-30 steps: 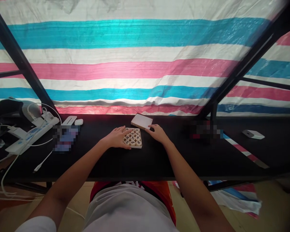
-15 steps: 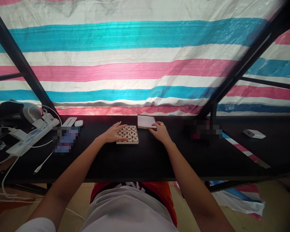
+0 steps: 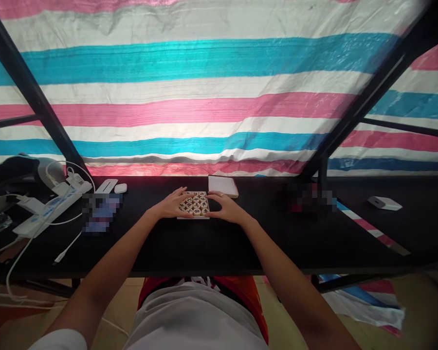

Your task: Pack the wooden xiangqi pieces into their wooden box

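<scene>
Both left hand [image 3: 170, 204] and right hand [image 3: 227, 207], spread wide, are set on either side of a square white box [image 3: 196, 218] of round cream black-marked pieces [image 3: 196, 205] on the black tabletop [image 3: 204, 248].

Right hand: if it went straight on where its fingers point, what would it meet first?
The right hand would likely meet the open box of round pieces; whether they touch now is unclear.

Makeshift workspace — striped tarp [image 3: 190, 112] | black desk [image 3: 204, 248] | power strip [image 3: 50, 210]
</scene>
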A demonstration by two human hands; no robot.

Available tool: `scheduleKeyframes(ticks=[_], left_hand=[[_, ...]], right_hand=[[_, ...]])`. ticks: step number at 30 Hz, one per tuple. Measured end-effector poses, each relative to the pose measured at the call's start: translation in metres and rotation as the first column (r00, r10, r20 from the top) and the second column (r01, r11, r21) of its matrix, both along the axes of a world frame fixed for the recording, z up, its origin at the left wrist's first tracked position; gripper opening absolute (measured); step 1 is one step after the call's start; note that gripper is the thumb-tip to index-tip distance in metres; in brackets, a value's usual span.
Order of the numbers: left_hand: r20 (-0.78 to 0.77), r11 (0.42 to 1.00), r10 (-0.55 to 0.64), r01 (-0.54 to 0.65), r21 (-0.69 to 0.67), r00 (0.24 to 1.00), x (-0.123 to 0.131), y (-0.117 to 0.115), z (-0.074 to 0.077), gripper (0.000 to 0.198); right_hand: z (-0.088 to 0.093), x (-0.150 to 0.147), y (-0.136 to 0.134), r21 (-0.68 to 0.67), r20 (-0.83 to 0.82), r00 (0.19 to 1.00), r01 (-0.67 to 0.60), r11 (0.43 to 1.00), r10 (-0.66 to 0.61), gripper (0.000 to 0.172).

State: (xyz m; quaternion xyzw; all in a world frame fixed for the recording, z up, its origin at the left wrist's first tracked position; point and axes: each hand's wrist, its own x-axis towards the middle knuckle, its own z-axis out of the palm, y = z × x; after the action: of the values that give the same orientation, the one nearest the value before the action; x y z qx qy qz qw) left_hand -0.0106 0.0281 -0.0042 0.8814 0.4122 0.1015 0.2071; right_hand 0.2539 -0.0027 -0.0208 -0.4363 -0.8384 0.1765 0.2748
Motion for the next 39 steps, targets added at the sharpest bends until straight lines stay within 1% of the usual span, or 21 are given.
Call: scheduleKeyframes(ticks=[2,7,10,15,19,24,27,39], left_hand=[[0.016,1.0,0.013,-0.013,-0.026,1.0,-0.004,0.001,0.002,0.091],[0.068,0.994,0.023,-0.015,-0.112,0.997,-0.01,0.003,0.0,0.097],[0.085,0.994,0.023,-0.014,-0.107,0.996,-0.009,0.004,-0.002,0.095],[0.094,0.995,0.034,-0.026,-0.091,0.995,-0.008,0.006,-0.005,0.091],[0.091,0.997,0.032,-0.025,-0.078,0.995,-0.008,0.008,-0.008,0.092],[0.078,0.997,0.039,-0.033,-0.071,0.996,-0.006,0.008,-0.008,0.091],[0.071,0.997,0.046,-0.041,-0.066,0.996,-0.005,0.007,-0.008,0.091],[0.041,0.997,0.074,-0.073,-0.028,0.996,-0.002,0.007,-0.012,0.089]], right_hand=[[0.001,-0.005,-0.003,-0.031,-0.038,0.999,-0.038,0.999,0.037,0.06],[-0.004,-0.011,-0.003,-0.1,-0.059,0.997,-0.045,0.994,0.039,0.065],[-0.007,-0.011,-0.001,-0.117,-0.075,0.996,-0.05,0.992,0.042,0.067],[-0.007,-0.011,-0.002,-0.135,-0.079,0.997,-0.031,0.99,0.021,0.065],[-0.01,-0.014,-0.001,-0.115,-0.075,0.997,0.002,0.993,-0.011,0.062],[-0.017,-0.018,0.002,-0.097,-0.085,0.996,0.024,0.995,-0.032,0.065],[-0.02,-0.022,0.002,-0.08,-0.099,0.993,0.059,0.995,-0.067,0.063],[-0.025,-0.029,0.005,-0.031,-0.097,0.987,0.125,0.992,-0.128,0.065]])
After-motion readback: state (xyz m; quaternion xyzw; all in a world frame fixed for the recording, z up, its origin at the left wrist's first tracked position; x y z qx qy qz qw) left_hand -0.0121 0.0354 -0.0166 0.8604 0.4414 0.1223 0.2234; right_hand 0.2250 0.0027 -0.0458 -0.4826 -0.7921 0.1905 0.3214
